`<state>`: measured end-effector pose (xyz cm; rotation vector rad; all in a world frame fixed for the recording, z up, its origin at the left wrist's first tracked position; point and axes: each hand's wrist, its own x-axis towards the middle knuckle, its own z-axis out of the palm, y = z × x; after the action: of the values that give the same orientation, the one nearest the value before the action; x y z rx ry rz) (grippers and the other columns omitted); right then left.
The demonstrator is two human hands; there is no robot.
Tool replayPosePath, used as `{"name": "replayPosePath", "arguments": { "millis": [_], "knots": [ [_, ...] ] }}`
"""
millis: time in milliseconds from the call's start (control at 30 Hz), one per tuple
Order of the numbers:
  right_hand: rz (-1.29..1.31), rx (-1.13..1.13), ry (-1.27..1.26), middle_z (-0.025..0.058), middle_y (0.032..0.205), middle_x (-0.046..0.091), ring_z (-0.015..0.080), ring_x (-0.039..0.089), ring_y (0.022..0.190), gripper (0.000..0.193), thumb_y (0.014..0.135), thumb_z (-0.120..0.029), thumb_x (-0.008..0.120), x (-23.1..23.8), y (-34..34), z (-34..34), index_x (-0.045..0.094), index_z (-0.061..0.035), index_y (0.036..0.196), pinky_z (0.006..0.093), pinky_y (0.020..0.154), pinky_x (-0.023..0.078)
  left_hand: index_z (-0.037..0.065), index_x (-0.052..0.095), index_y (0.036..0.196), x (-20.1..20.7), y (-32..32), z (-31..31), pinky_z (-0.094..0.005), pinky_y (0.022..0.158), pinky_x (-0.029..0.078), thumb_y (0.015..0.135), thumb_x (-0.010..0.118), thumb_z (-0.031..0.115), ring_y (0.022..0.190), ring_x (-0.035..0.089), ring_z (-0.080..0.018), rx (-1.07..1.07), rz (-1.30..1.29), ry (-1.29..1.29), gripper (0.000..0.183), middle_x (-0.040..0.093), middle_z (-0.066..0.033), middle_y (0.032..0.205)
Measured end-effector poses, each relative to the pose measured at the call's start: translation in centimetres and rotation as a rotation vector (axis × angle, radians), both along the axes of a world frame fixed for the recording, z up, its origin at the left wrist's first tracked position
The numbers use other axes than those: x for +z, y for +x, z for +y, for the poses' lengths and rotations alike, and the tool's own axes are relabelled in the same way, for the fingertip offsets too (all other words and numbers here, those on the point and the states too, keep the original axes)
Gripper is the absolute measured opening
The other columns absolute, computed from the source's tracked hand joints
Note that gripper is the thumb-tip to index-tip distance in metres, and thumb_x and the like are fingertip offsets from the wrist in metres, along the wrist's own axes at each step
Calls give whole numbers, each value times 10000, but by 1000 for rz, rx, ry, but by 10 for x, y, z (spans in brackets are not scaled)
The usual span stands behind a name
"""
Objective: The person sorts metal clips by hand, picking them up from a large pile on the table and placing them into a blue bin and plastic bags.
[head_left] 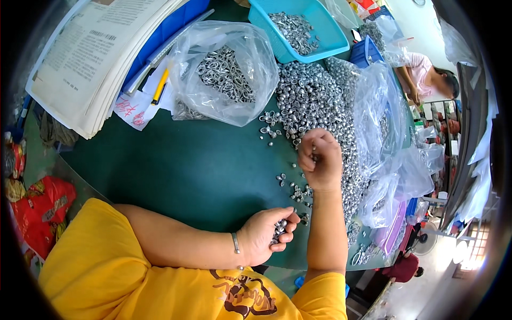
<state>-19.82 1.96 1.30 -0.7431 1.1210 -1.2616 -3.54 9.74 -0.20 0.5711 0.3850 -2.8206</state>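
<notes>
Left hand cupped palm-up near the table's front edge, fingers curled loosely around a small heap of silver metal pieces; thumb on top, grip partly closed, pieces visible in the gap. Silver cuff bracelet on that wrist. Right hand over the left side of the big pile of silver metal beads, fingers bent in toward the thumb; can't tell if the tips meet or hold a piece. Hands apart, right one farther out. Loose pieces scattered on the green tabletop between them.

Pile runs along the right part of the table; clear plastic bags lie along its right side. Beyond the pile, turquoise plastic basket with more metal pieces inside. Left of it, clear plastic bag holding oval metal rings. Yellow marker on paper beside that bag; stack of printed sheets at far left. Co-worker in pink top at upper right.
</notes>
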Motion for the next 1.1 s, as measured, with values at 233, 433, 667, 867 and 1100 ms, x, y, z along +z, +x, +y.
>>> {"name": "replayPosePath", "arguments": {
  "millis": [233, 433, 667, 867, 1100],
  "knots": [
    [1308, 102, -378, 65, 682, 601, 147, 554, 567, 132, 818, -77, 607, -22, 21, -3, 641, -24, 935, 254, 509, 435, 66, 534, 816, 1, 0, -1, -208, 430, 306, 915, 466, 259, 578, 417, -103, 6, 11, -3, 227, 461, -17, 736],
    [-147, 78, -21, -19, 585, 502, 55, 374, 449, 171, 844, -64, 564, -5, 2, -5, 622, 39, 968, 186, 416, 269, 67, 533, 831, 1, 1, 1, -211, 433, 306, 921, 456, 262, 582, 414, -102, -10, 12, -1, 229, 456, -14, 738],
    [1377, 170, -534, 126, 689, 606, 226, 610, 589, 94, 785, -93, 651, -19, 35, -14, 645, -34, 858, 317, 550, 483, 67, 526, 831, 1, 0, 0, -211, 432, 301, 923, 457, 268, 589, 418, -102, 0, 21, -14, 232, 454, -8, 739],
    [246, 33, -8, 0, 595, 501, 72, 396, 451, 86, 831, -47, 555, -2, 13, -22, 603, 17, 865, 202, 402, 284, 68, 524, 829, 1, 0, 1, -212, 431, 298, 924, 451, 271, 587, 414, -101, -9, 15, -7, 236, 453, -7, 738],
    [1483, 151, -487, 90, 729, 626, 286, 608, 635, 68, 768, -104, 644, -17, 33, -26, 668, -72, 823, 352, 564, 491, 68, 520, 824, 1, -1, 1, -212, 430, 297, 926, 448, 275, 586, 417, -99, -4, 12, -28, 242, 451, -5, 735]
  ]
}}
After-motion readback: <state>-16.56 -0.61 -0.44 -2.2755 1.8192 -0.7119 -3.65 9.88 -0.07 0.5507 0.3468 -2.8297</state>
